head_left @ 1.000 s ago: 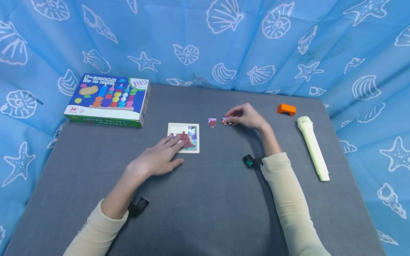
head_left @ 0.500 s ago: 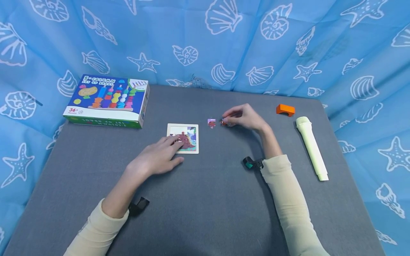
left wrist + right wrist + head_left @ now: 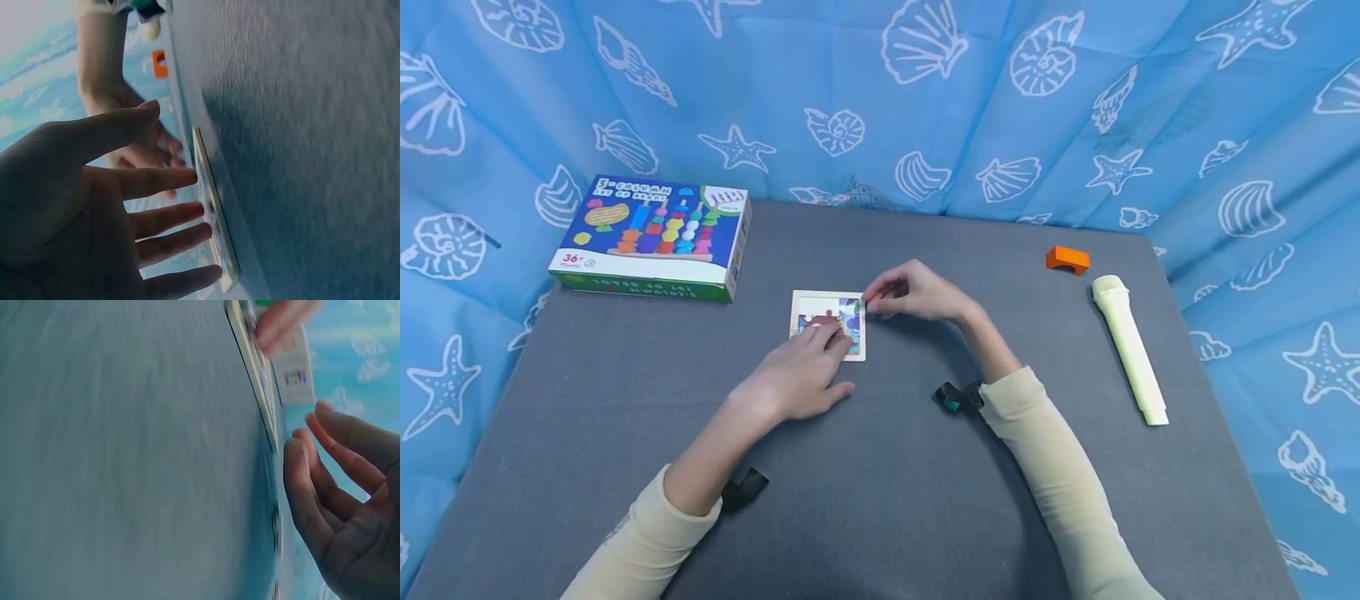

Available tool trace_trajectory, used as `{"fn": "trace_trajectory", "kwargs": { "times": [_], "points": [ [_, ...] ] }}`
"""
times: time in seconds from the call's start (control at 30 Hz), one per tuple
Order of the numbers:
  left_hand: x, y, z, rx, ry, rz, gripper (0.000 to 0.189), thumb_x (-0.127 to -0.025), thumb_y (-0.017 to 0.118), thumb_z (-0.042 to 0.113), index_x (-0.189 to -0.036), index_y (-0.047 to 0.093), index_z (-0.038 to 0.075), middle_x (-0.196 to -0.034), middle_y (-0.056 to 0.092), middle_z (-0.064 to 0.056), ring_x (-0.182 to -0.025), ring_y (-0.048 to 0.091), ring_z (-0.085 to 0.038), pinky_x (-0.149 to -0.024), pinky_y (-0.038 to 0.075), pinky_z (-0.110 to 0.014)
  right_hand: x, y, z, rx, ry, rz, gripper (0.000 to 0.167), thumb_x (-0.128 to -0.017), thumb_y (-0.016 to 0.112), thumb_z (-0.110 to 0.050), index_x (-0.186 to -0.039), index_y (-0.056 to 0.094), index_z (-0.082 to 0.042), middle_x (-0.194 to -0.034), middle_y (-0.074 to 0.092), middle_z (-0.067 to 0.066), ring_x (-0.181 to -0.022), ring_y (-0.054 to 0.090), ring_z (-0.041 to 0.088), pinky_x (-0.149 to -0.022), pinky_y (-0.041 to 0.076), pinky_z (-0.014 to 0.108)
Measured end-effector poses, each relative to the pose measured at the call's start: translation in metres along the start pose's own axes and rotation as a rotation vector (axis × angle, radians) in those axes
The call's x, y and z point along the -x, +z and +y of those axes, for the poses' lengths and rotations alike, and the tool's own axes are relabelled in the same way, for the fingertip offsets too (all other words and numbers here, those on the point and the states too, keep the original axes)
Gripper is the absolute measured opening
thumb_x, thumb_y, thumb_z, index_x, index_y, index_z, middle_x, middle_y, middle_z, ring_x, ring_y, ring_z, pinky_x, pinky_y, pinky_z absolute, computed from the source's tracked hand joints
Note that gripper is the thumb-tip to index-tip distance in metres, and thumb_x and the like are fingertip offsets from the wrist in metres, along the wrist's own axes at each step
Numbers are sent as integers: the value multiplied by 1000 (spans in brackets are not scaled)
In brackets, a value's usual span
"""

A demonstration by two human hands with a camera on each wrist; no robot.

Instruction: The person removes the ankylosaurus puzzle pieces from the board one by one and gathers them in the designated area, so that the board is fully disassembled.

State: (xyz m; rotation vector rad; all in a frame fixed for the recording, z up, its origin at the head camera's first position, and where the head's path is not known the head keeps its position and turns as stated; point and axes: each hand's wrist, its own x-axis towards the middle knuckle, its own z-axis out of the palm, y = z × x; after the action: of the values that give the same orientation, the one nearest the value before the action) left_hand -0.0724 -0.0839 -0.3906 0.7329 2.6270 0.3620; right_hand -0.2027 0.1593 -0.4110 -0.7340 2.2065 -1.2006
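Right hand (image 3: 917,296) swings in from the loose pieces, now at the puzzle board (image 3: 828,325) edge, just beside left hand (image 3: 801,379), which slides further onto it

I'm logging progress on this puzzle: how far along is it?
Done: the lower part of the puzzle tray is already filled with pieces. In hand: the right hand brings a piece to the tray's upper right corner while the left hand rests flat on the tray. Left: the pale top strip is unfilled.

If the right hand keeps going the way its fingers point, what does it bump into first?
Probably the puzzle board: the right hand points left at its near corner, almost touching. The left hand rests on it.
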Motion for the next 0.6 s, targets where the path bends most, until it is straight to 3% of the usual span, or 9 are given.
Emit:
{"fn": "trace_trajectory", "kwargs": {
  "times": [0.07,0.17,0.27,0.47,0.6],
  "points": [
    [-1,2,3,0,-4,-23,71,-108,67,42,-164,45,4,-175,34,-21,-165,31,-40,-128,38,-65,-8,8,-4,26,-23,-33,20,-103,74,-8,-120,78,3,-104,81,17,-86,76,19,-77,65,33],
    [-10,18,-7,-8,3,-17,74,-107,65,49,-166,43,8,-178,30,-18,-166,29,-40,-126,39,-70,-19,16,-11,83,-48,-53,19,-102,74,-7,-118,79,1,-102,81,14,-86,73,14,-78,62,27],
    [-13,23,-12,-5,11,-17,74,-108,63,51,-167,42,11,-179,29,-16,-166,28,-39,-128,37,-68,-27,21,-18,161,-39,-62,16,-101,76,-8,-114,81,-1,-99,81,11,-85,71,11,-78,59,23],
    [-1,3,0,14,-13,-54,72,-109,64,43,-168,41,9,-180,27,-17,-169,24,-39,-134,31,-63,-36,28,-24,281,31,-61,11,-99,77,-9,-108,82,-5,-90,76,5,-79,65,9,-72,53,21],
    [-1,4,0,18,-19,-55,71,-110,63,43,-168,40,9,-181,26,-17,-169,23,-39,-133,31,-64,-38,30,-24,309,47,-62,9,-100,76,-9,-106,81,-5,-88,73,4,-79,62,11,-71,50,21]
  ]
}}
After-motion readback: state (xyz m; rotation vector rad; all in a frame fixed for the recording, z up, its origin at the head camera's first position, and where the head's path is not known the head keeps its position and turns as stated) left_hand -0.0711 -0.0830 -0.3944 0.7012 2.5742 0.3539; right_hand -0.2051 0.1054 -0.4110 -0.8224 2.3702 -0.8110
